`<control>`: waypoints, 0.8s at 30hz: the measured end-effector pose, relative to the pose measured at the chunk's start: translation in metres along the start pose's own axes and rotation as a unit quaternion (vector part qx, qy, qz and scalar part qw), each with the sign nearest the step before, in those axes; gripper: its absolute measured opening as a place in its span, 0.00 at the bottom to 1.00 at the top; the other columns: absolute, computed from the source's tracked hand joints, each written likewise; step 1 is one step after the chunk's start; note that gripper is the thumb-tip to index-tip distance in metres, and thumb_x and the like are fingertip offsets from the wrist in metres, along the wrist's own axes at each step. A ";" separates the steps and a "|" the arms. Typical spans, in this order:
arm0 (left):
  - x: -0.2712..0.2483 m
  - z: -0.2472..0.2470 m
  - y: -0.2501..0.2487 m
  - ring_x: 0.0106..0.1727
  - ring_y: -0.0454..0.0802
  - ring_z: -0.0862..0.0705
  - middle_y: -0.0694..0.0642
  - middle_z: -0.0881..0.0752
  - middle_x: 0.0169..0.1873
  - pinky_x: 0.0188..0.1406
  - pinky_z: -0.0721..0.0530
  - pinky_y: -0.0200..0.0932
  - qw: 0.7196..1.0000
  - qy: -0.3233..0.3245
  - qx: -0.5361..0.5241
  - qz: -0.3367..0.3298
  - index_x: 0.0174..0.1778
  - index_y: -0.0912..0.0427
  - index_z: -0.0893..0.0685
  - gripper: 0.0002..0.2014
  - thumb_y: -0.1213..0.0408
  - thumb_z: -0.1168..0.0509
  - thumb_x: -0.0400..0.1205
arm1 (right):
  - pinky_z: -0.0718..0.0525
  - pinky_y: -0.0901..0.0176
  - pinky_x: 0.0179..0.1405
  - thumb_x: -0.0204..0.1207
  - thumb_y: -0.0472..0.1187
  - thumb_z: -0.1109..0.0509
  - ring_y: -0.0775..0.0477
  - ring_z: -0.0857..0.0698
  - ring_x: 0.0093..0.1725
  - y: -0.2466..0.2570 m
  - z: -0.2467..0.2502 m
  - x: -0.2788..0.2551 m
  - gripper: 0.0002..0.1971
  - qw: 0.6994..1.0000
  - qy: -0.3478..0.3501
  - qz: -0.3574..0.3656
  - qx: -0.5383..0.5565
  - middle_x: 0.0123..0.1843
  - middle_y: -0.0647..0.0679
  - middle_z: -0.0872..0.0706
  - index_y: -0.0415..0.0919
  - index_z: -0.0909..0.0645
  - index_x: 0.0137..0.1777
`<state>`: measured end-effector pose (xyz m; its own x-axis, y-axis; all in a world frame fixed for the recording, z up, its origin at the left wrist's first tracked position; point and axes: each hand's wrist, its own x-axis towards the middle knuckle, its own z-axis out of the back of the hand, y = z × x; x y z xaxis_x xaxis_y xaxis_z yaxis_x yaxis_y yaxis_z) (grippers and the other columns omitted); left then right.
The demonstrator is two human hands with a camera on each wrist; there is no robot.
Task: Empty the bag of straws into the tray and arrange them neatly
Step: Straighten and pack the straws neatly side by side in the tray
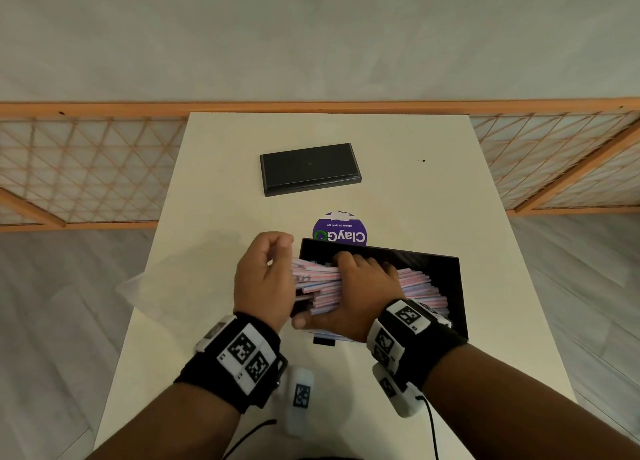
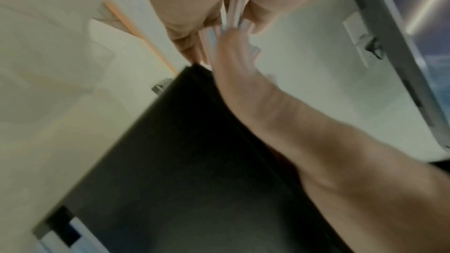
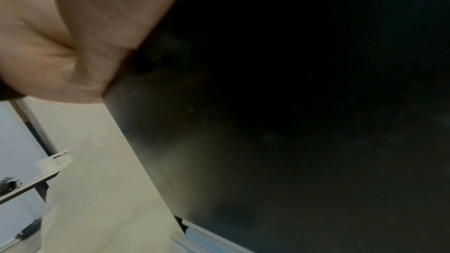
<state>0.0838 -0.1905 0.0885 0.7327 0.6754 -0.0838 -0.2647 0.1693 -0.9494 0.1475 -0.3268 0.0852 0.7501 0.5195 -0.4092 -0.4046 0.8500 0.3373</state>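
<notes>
A black tray [image 1: 452,286] lies near the table's front right and holds a heap of pink-and-blue striped wrapped straws [image 1: 420,288]. My right hand [image 1: 349,286] grips a thick bundle of these straws over the tray's left part, with its fingers on top and its thumb underneath. My left hand [image 1: 268,269] curls round the bundle's left ends, which stick out past the tray's left wall. In the left wrist view pale straws [image 2: 235,7] run between my left fingers above the dark tray [image 2: 194,161]. The right wrist view shows mostly the tray's dark side [image 3: 292,122].
A crumpled clear plastic bag [image 1: 169,279] lies flat on the white table [image 1: 433,189], left of my hands. A second black tray-like piece [image 1: 310,169] sits farther back. A purple round sticker [image 1: 341,233] is just behind the tray. A wooden lattice rail [image 1: 86,169] runs behind the table.
</notes>
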 end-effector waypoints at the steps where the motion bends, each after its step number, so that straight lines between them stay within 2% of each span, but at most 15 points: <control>1: 0.004 0.003 0.002 0.51 0.38 0.13 0.41 0.11 0.46 0.59 0.14 0.53 1.000 0.001 -0.010 0.011 0.43 0.42 0.16 0.09 0.49 0.41 0.83 | 0.34 0.37 0.76 0.41 0.89 0.39 0.45 0.24 0.67 0.000 0.000 -0.001 0.57 1.000 0.001 -0.001 0.011 0.67 0.55 0.23 0.55 0.35 0.68; 3: 0.007 0.006 0.001 0.53 0.49 0.12 0.47 0.11 0.46 0.61 0.14 0.55 0.998 0.004 -0.048 0.027 0.45 0.45 0.15 0.16 0.40 0.43 0.80 | 0.35 0.39 0.78 0.42 0.87 0.35 0.46 0.27 0.69 -0.003 0.002 -0.003 0.59 0.999 -0.004 0.018 0.037 0.70 0.56 0.26 0.55 0.39 0.72; 4: 0.006 0.007 0.000 0.52 0.50 0.12 0.49 0.11 0.46 0.60 0.14 0.54 0.997 0.005 -0.069 0.033 0.46 0.47 0.15 0.20 0.37 0.44 0.78 | 0.34 0.41 0.78 0.43 0.85 0.33 0.48 0.29 0.70 -0.004 0.003 -0.006 0.59 0.998 -0.009 0.032 0.049 0.71 0.57 0.28 0.56 0.41 0.74; 7: 0.003 0.009 -0.005 0.47 0.46 0.14 0.48 0.13 0.45 0.54 0.15 0.49 0.995 0.007 -0.089 0.044 0.48 0.47 0.20 0.25 0.30 0.45 0.72 | 0.33 0.45 0.77 0.45 0.84 0.32 0.51 0.32 0.71 -0.008 0.005 -0.013 0.59 0.996 -0.041 0.068 0.051 0.73 0.59 0.31 0.56 0.42 0.76; 10: 0.002 0.013 -0.011 0.48 0.45 0.15 0.46 0.16 0.46 0.46 0.20 0.42 1.000 0.002 0.014 0.008 0.51 0.48 0.23 0.20 0.36 0.40 0.76 | 0.35 0.46 0.78 0.47 0.86 0.37 0.51 0.33 0.73 -0.012 0.005 -0.021 0.59 0.995 -0.051 0.075 0.038 0.75 0.60 0.32 0.56 0.41 0.78; 13: 0.002 0.024 -0.019 0.47 0.47 0.20 0.49 0.20 0.51 0.42 0.26 0.32 0.987 -0.017 0.122 -0.103 0.55 0.52 0.23 0.17 0.48 0.29 0.76 | 0.33 0.47 0.76 0.53 0.83 0.37 0.51 0.32 0.71 -0.014 0.009 -0.027 0.53 0.992 -0.082 0.086 0.042 0.73 0.59 0.30 0.55 0.36 0.77; 14: 0.003 0.028 -0.022 0.46 0.47 0.22 0.49 0.21 0.50 0.42 0.26 0.32 0.976 -0.011 0.157 -0.149 0.54 0.54 0.22 0.17 0.52 0.26 0.75 | 0.31 0.48 0.73 0.55 0.81 0.37 0.51 0.30 0.68 -0.014 0.011 -0.029 0.50 0.991 -0.093 0.092 0.041 0.70 0.59 0.28 0.55 0.34 0.75; 16: 0.005 0.034 -0.028 0.40 0.46 0.23 0.48 0.21 0.42 0.39 0.25 0.37 0.947 0.049 0.245 -0.202 0.49 0.54 0.19 0.15 0.53 0.24 0.73 | 0.26 0.49 0.67 0.58 0.79 0.36 0.51 0.28 0.63 -0.013 0.012 -0.031 0.44 0.988 -0.106 0.107 0.039 0.63 0.58 0.25 0.55 0.28 0.71; 17: 0.006 0.035 -0.031 0.38 0.45 0.23 0.47 0.21 0.39 0.37 0.25 0.40 0.934 0.092 0.284 -0.197 0.46 0.52 0.19 0.15 0.50 0.23 0.72 | 0.25 0.50 0.64 0.58 0.78 0.36 0.52 0.27 0.61 -0.012 0.012 -0.030 0.41 0.987 -0.106 0.112 0.039 0.61 0.58 0.24 0.55 0.26 0.69; 19: 0.005 0.031 -0.038 0.39 0.46 0.20 0.47 0.19 0.38 0.38 0.20 0.45 0.915 0.152 0.336 -0.164 0.46 0.50 0.17 0.17 0.45 0.23 0.71 | 0.23 0.50 0.61 0.59 0.76 0.35 0.51 0.26 0.59 -0.010 0.010 -0.029 0.39 0.987 -0.103 0.117 0.049 0.59 0.57 0.23 0.54 0.25 0.67; 21: 0.004 0.024 -0.042 0.43 0.49 0.18 0.48 0.17 0.41 0.43 0.17 0.47 0.890 0.171 0.397 -0.149 0.48 0.50 0.14 0.17 0.41 0.26 0.75 | 0.22 0.49 0.60 0.60 0.75 0.35 0.51 0.26 0.58 -0.010 0.009 -0.027 0.38 0.986 -0.097 0.119 0.058 0.58 0.57 0.23 0.54 0.25 0.66; 22: 0.003 0.021 -0.044 0.45 0.49 0.18 0.48 0.16 0.43 0.46 0.18 0.47 0.868 0.179 0.440 -0.147 0.49 0.49 0.14 0.15 0.41 0.29 0.78 | 0.22 0.49 0.60 0.60 0.75 0.35 0.51 0.26 0.58 -0.009 0.009 -0.027 0.37 0.987 -0.094 0.119 0.058 0.58 0.57 0.23 0.54 0.25 0.66; 24: 0.003 0.016 -0.046 0.48 0.49 0.21 0.47 0.14 0.46 0.49 0.24 0.47 0.825 0.188 0.511 -0.154 0.53 0.47 0.13 0.13 0.44 0.36 0.85 | 0.22 0.47 0.59 0.60 0.73 0.34 0.50 0.25 0.57 -0.010 0.010 -0.027 0.36 0.987 -0.092 0.118 0.060 0.58 0.56 0.23 0.54 0.24 0.65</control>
<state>0.0884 -0.1848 0.1369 0.9556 0.2494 -0.1570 -0.2789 0.9373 -0.2090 0.1366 -0.3502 0.1012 0.7288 0.6682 -0.1498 -0.5233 0.6845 0.5076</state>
